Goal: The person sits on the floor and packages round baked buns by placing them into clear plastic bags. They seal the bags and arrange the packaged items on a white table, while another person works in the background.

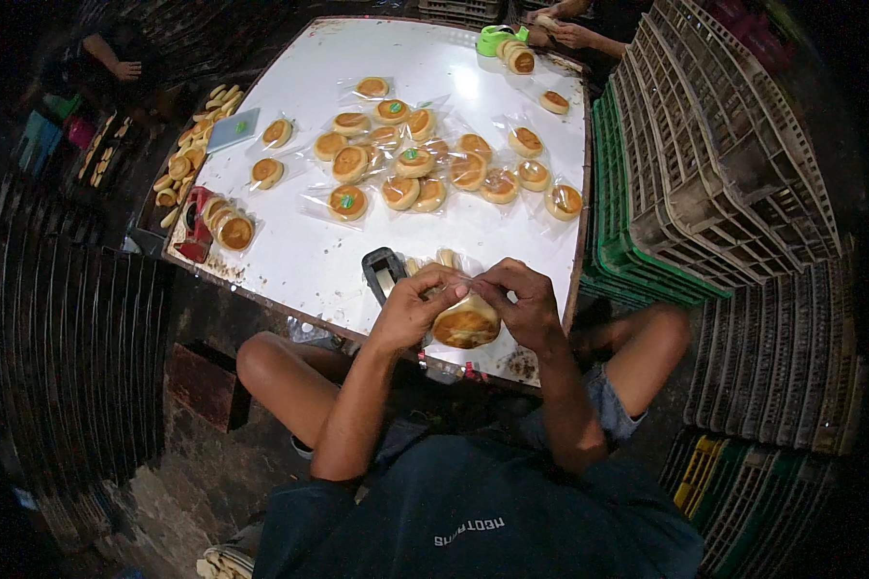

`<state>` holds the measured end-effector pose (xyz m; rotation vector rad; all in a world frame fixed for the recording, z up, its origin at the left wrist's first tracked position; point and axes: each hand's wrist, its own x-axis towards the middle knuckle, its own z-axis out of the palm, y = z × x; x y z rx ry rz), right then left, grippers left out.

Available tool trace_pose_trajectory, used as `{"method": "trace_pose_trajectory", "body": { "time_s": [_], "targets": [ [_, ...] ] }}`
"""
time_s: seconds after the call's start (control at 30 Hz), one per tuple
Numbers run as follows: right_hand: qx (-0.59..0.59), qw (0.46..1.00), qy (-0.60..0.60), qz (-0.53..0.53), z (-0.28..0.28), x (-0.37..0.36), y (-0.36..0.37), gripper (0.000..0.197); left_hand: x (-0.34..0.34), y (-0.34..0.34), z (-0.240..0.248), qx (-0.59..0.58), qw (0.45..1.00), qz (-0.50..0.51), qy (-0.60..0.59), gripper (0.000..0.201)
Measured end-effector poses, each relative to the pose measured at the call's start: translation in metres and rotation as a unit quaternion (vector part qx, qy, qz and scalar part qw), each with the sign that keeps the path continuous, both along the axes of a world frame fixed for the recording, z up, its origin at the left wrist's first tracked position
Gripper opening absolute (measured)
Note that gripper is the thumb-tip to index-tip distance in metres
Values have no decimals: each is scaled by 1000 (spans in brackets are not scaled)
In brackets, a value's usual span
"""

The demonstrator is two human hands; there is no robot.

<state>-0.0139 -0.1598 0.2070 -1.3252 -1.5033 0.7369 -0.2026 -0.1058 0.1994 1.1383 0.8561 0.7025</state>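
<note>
Both of my hands meet at the near edge of the table, pinching the top of a clear plastic bag. Inside that bag is a round bun with a browned top, hanging just below my fingers. My left hand is closed on the bag's gathered mouth from the left. From the right, my right hand pinches the same plastic. A black tape dispenser stands beside my left hand. Behind my fingers, several pale buns show partly; the rest of them is hidden.
Several bagged buns lie across the white table. A red tape dispenser and stacked buns sit at the left edge; a green dispenser is at the far end. Crates rise on the right. Another person's hands are at the far right.
</note>
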Motion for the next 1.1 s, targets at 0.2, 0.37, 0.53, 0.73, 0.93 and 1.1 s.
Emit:
{"method": "trace_pose_trajectory", "body": {
  "time_s": [0.2,0.37,0.53,0.73,0.93,1.1],
  "targets": [
    [-166,979,-78,-86,-28,-27,-1,28,2,4,-36,-46,992,85,78,22],
    [-190,878,438,32,-76,-51,-8,28,9,-6,-14,299,920,184,176,14],
    [-206,847,488,32,-42,-70,-6,54,1,-1,-13,154,962,225,33,46],
    [-139,922,355,-65,-67,-71,20,52,-19,7,-21,-247,946,75,-196,45],
    [-316,947,42,47,-153,-91,10,33,-36,19,-1,-133,954,197,-183,40],
    [-162,984,-32,64,-107,-95,-9,31,-47,19,6,-210,934,181,-227,35]
  ]
}}
